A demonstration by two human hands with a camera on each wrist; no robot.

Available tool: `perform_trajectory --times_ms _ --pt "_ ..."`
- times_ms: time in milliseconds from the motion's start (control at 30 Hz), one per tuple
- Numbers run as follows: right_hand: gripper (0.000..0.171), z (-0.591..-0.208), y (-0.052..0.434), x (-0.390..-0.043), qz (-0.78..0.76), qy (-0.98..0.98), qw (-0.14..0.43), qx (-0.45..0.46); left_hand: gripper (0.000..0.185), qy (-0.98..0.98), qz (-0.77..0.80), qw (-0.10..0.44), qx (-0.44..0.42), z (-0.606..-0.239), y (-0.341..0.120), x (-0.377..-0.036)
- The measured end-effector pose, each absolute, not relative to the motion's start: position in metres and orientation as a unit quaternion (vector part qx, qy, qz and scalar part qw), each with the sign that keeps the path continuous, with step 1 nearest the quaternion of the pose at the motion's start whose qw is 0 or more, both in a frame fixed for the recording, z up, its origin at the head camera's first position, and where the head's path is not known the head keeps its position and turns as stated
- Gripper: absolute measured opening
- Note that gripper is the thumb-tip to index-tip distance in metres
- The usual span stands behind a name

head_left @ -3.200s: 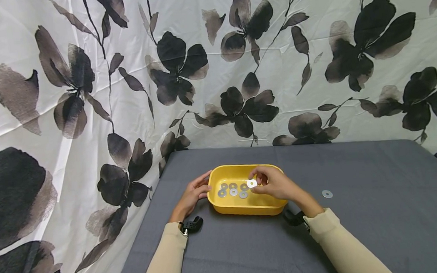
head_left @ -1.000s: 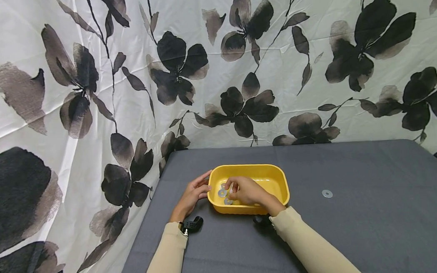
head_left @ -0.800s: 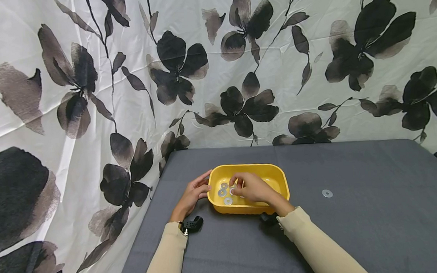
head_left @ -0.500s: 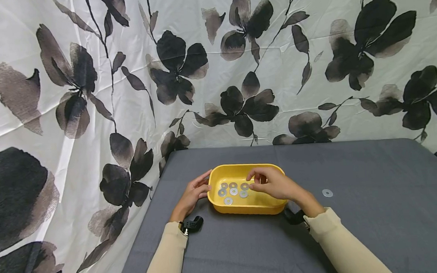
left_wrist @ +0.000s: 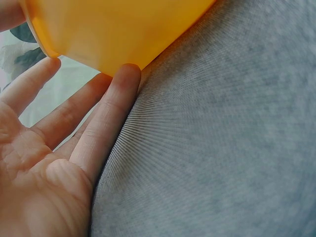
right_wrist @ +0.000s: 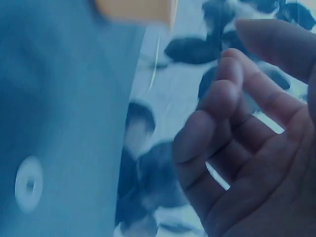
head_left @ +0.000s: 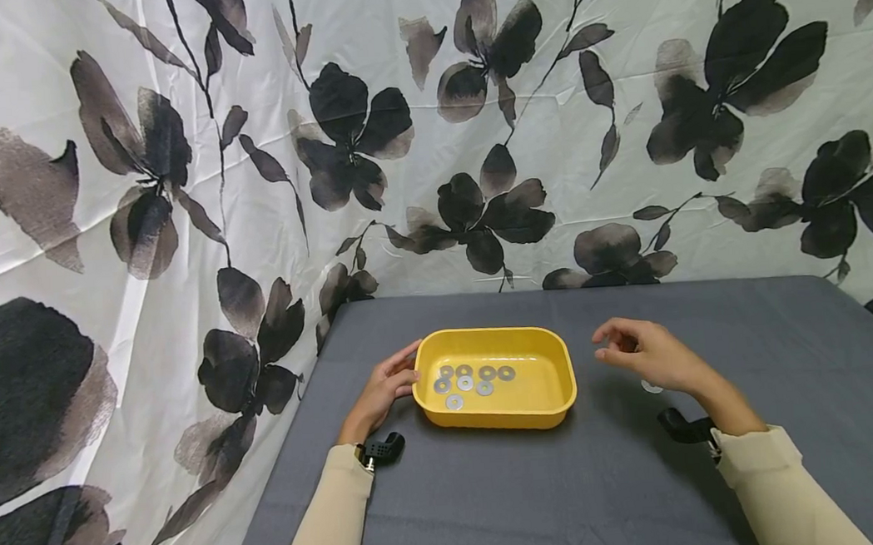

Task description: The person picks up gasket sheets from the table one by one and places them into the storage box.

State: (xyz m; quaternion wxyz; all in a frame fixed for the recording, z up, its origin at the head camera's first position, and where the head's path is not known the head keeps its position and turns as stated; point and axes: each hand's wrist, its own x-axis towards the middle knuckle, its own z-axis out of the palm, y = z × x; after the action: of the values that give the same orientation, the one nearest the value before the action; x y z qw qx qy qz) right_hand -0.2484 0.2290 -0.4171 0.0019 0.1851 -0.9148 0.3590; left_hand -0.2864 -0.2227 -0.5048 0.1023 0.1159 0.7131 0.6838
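A yellow tray (head_left: 545, 403) stands on the grey table and holds several flat metal washers (head_left: 465, 382). My left hand (head_left: 392, 381) rests at the tray's left end, its straight fingers (left_wrist: 112, 111) touching the tray wall (left_wrist: 113, 29). My right hand (head_left: 624, 346) hovers right of the tray, its fingers (right_wrist: 217, 113) loosely curled and holding nothing. One loose washer (head_left: 651, 388) lies on the cloth just under that hand, partly hidden in the head view. The right wrist view shows this washer (right_wrist: 28, 184) whole, with a tray corner (right_wrist: 133, 9) at the top.
A white curtain with black flowers (head_left: 413, 140) hangs behind the table and along its left side. The grey table (head_left: 748, 328) stretches right and towards me. Black wrist mounts (head_left: 382, 451) sit on both forearms.
My right hand has let a washer go in the tray, then drawn out and moved right to above the loose washer. The left hand has stayed at the tray.
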Motion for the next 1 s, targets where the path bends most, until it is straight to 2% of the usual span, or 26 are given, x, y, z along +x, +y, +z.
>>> perform_trajectory --times_ms 267,700,1000 --pt "0.022 -0.431 0.268 -0.256 0.300 -0.938 -0.001 0.171 0.061 0.714 0.683 0.103 0.114 -0.502 -0.221 -0.289" --pt "0.030 -0.466 0.303 -0.265 0.252 -0.946 -0.095 0.178 0.062 0.721 0.676 0.100 0.115 -0.502 -0.221 -0.288" --pt "0.029 -0.473 0.310 -0.267 0.264 -0.944 -0.098 0.173 0.062 0.719 0.679 0.098 0.114 -0.505 -0.220 -0.285"
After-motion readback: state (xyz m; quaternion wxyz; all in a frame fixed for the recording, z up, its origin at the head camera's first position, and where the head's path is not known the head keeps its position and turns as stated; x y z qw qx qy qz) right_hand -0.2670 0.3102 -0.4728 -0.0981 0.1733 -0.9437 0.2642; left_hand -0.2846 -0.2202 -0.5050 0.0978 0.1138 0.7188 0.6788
